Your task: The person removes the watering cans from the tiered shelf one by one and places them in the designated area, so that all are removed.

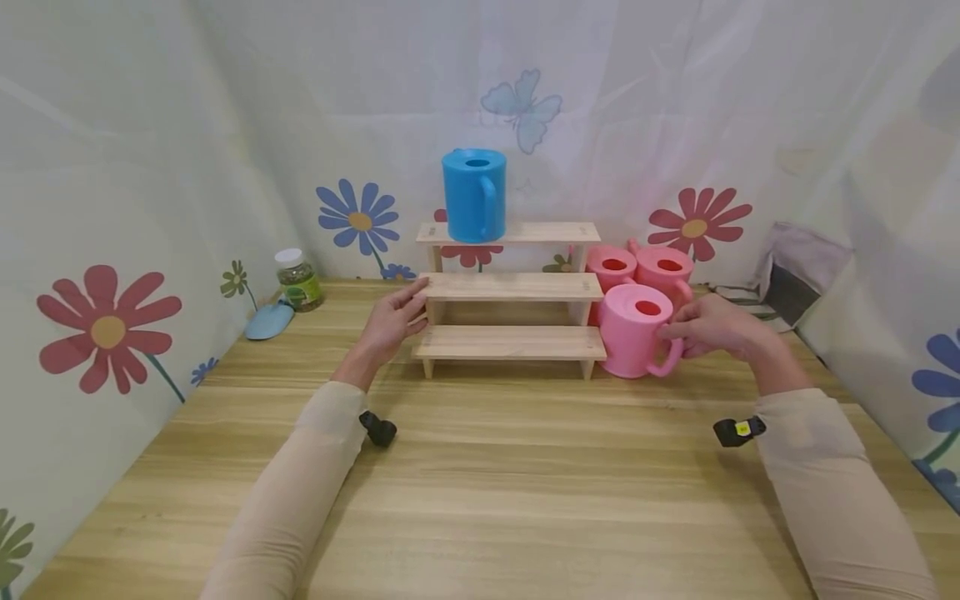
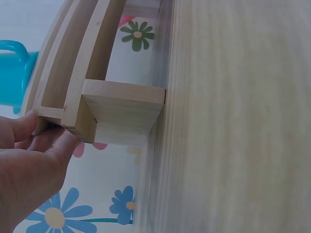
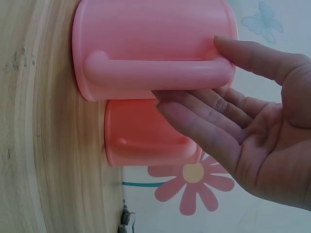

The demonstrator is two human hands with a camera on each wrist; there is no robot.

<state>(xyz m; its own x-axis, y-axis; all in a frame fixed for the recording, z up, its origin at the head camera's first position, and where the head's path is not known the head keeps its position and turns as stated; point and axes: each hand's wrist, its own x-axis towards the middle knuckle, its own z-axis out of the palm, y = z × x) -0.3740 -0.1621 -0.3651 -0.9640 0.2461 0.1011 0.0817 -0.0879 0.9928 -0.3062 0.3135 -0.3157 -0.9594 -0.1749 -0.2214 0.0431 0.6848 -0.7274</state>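
A three-step wooden shelf (image 1: 510, 342) stands on the table. My left hand (image 1: 390, 323) holds its left end at the middle step, the thumb above and the fingers below in the left wrist view. A blue mug (image 1: 475, 200) is on the top step, its handle towards me. At the shelf's right end stands a pink mug (image 1: 633, 337), upright on the table. My right hand (image 1: 716, 327) pinches its handle (image 3: 160, 74) near the upper end, between thumb and fingers. Behind it are two more pink mugs, one on the left (image 1: 611, 262) and one on the right (image 1: 663, 265).
A jar with a white lid (image 1: 298, 282) stands at the back left, beside a light-blue rounded object (image 1: 268, 321). At the back right, a greyish cloth-like item (image 1: 798, 262) leans by the wall. Flower-printed curtain (image 1: 360, 100) surrounds the wooden table (image 1: 540, 500).
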